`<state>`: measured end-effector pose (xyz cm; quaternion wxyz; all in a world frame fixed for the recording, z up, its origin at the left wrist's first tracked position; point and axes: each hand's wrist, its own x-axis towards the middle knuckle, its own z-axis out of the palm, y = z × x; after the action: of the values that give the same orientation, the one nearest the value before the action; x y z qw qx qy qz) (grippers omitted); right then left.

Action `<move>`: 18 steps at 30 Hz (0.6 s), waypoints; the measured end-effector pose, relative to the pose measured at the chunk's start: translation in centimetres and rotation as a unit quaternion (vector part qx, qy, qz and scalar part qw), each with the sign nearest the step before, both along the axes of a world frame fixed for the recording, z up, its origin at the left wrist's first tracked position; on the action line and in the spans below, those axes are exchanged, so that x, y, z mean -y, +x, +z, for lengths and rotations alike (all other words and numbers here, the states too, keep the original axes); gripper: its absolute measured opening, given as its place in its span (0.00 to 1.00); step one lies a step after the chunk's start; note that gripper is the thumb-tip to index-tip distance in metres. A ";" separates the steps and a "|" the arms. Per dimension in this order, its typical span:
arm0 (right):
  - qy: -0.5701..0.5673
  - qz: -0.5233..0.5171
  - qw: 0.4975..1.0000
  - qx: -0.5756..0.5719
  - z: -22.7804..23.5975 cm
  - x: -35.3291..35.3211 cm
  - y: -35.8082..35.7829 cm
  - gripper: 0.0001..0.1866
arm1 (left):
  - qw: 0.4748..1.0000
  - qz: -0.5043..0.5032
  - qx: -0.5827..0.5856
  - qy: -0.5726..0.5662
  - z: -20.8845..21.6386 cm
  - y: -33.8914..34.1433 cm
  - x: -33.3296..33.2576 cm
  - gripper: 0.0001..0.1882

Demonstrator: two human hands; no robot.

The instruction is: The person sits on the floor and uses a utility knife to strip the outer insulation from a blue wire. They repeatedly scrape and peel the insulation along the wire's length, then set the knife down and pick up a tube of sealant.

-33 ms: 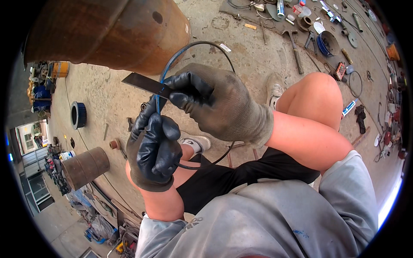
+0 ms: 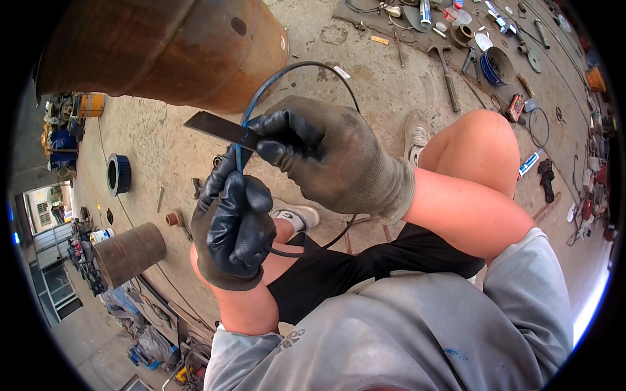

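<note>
A thin black hoop (image 2: 357,98), smeared blue along its upper left stretch, hangs upright in front of me. My left hand (image 2: 236,225), in a black-coated work glove, is closed around the hoop's blue stretch. In a matching glove, my right hand (image 2: 329,150) pinches a flat dark strip (image 2: 215,126) that looks like a metal blade. The strip lies across the hoop just above my left fingers, touching it, with blue marks near the crossing. My right fingers hide the strip's other end.
A large rusty drum (image 2: 163,52) stands close at upper left. On the floor are a dark blue ring (image 2: 119,174), a smaller rusty drum (image 2: 130,254), a hammer (image 2: 446,78) and a blue round tin (image 2: 497,66) among scattered tools at upper right. My knees flank the hoop.
</note>
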<state>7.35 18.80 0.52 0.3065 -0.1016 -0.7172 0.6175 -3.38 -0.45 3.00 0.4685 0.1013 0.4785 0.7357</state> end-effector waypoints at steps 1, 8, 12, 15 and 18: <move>0.042 -0.006 0.999 -0.028 -0.4 -0.1 -0.2 0.09 | 0.999 0.019 0.025 0.007 0.2 0.1 0.0 0.25; 0.078 -0.013 0.994 -0.076 -0.3 0.1 0.0 0.10 | 0.993 0.011 0.100 0.066 0.2 -0.2 -0.2 0.24; -0.004 -0.032 0.999 -0.024 0.5 0.2 0.2 0.10 | 0.995 0.005 0.084 0.046 1.1 0.3 -0.9 0.30; -0.004 -0.049 0.998 -0.032 0.3 0.5 0.0 0.11 | 0.995 0.003 0.090 0.052 1.1 0.3 -1.2 0.31; -0.020 -0.052 0.998 -0.027 0.3 0.7 0.0 0.10 | 0.991 -0.008 0.108 0.081 0.8 0.2 -1.2 0.28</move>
<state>7.36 18.05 0.84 0.3556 -0.1283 -0.6901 0.6171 -3.21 0.80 3.80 0.5132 0.0627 0.3631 0.7751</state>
